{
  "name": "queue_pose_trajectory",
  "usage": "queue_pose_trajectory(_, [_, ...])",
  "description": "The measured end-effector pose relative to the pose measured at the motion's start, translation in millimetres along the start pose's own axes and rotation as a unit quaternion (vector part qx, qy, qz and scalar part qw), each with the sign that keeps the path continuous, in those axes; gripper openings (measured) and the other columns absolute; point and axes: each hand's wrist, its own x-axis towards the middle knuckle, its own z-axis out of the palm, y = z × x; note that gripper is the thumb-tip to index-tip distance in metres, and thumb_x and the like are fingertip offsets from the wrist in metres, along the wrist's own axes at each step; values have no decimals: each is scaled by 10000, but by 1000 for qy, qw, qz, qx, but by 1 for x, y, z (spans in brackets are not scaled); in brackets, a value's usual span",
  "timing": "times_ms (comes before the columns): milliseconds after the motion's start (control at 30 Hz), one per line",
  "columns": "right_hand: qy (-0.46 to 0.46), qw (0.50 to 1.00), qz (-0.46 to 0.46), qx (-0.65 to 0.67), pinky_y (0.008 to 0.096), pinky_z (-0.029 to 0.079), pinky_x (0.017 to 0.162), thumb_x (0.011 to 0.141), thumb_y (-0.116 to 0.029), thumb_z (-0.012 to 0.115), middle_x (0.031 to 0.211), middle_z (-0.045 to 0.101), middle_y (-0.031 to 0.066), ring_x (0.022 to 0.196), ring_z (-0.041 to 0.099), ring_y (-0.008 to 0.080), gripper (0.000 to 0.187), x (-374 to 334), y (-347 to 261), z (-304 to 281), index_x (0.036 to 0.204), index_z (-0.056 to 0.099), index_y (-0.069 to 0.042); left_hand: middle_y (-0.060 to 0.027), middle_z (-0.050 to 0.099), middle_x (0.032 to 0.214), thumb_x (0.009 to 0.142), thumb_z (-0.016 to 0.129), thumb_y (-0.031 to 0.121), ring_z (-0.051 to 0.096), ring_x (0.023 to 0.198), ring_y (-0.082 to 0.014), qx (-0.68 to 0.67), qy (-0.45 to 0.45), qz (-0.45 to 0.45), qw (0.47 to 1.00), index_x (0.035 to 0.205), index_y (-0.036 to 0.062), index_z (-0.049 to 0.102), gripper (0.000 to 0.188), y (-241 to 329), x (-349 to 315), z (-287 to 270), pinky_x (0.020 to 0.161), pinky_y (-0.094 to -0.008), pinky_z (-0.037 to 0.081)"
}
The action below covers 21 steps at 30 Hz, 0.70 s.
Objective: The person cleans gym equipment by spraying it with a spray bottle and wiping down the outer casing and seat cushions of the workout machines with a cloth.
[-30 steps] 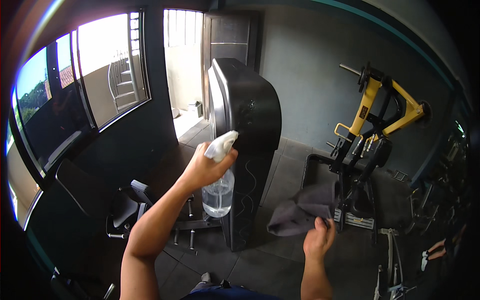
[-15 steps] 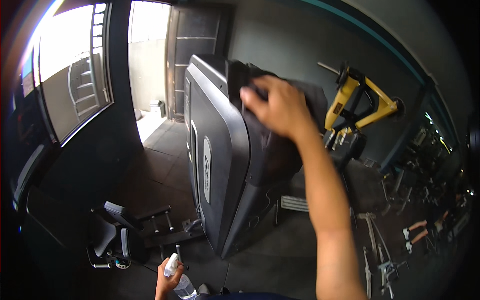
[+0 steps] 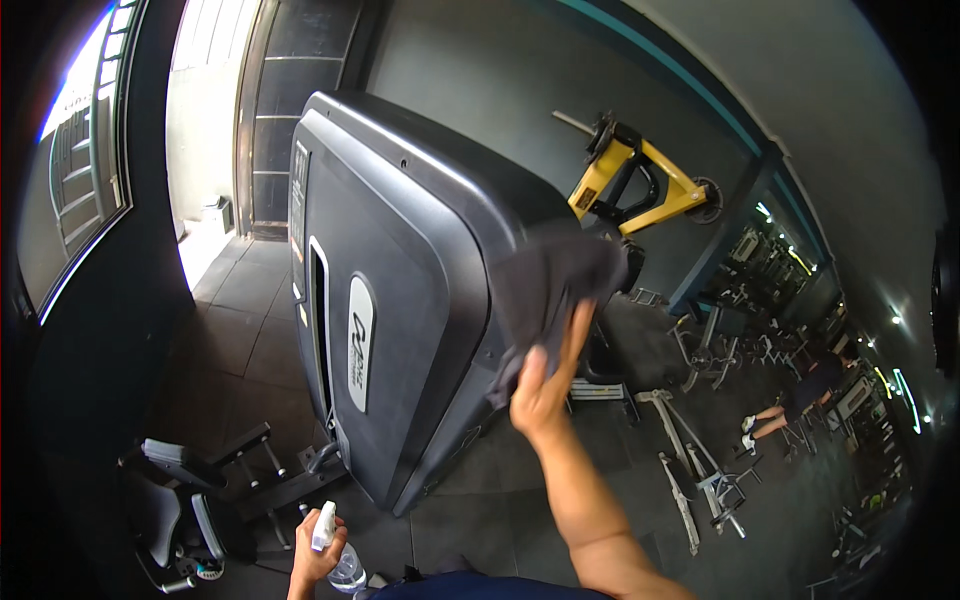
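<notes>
My right hand (image 3: 548,385) presses a dark grey cloth (image 3: 545,290) against the rounded near edge of a tall black gym machine housing (image 3: 400,230). The cloth hangs loose over the corner, partly hiding the panel below it. Low at the bottom, my left hand (image 3: 318,555) is closed round the neck of a clear spray bottle (image 3: 347,570) with a white trigger head (image 3: 324,527). Some clear liquid shows in the bottle.
A padded machine seat (image 3: 150,510) stands at the lower left, joined to the housing by a low frame. Behind on the right is a yellow weight machine (image 3: 640,185). Metal frames (image 3: 690,470) lie on the dark floor, and a person (image 3: 800,395) is farther right.
My right hand has moved down from the housing's top to its near side edge with the cloth. The view has shifted right; the left hand still holds the bottle.
</notes>
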Motion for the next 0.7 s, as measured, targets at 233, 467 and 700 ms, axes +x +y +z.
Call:
queue_pose_trajectory(233, [-72, 996, 50, 18, 472, 372, 1084, 1040, -306, 507, 1418, 463, 303, 1290, 463, 480, 460, 109, 16, -18, 1312, 569, 59, -147, 609, 790, 780, 696, 127, 638, 744, -301, -16, -63, -16, 998, 866, -8, 664, 163, -2, 15, 20, 689, -373, 499])
queue_pose_trajectory(467, [-56, 998, 7, 13, 524, 322, 1127, 995, -352, 593, 1482, 393, 279, 1354, 391, 488, 545, 76, 11, -12, 1410, 524, -5, -134, 582, 782, 791, 684, 126, 612, 714, -284, -47, -38, -8, 998, 867, -10, 654, 158, -1, 22, 40, 663, -367, 478])
queue_pose_trajectory(700, [-121, 971, 158, 131, 395, 468, 852, 1001, -326, 616, 1013, 625, 196, 930, 618, 317, 370, 155, 45, -15, 1052, 604, 40, -142, 591, 773, 787, 683, 121, 615, 707, -286, -56, -64, -1, 996, 861, -13, 658, 155, 9, 23, 65, 657, -371, 483])
